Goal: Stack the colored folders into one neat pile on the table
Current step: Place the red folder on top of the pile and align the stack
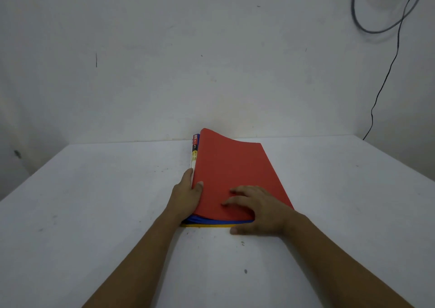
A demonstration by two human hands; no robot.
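Observation:
A red folder [233,173] lies on top of a pile in the middle of the white table [94,190]; its far left corner curls upward. Under it show the edge of a blue folder [200,220] and, at the bottom, a yellow folder [207,225]. A labelled spine [194,153] runs along the pile's left side. My left hand [188,194] grips the pile's near left edge, thumb on the red cover. My right hand [256,207] lies flat on the red folder's near right corner, fingers spread and the thumb at the pile's near edge.
The table meets a white wall [164,72] just behind the pile. A black cable [386,77] hangs down the wall at the right and a grey cable loop [367,28] is at the upper right. Small dark specks mark the tabletop.

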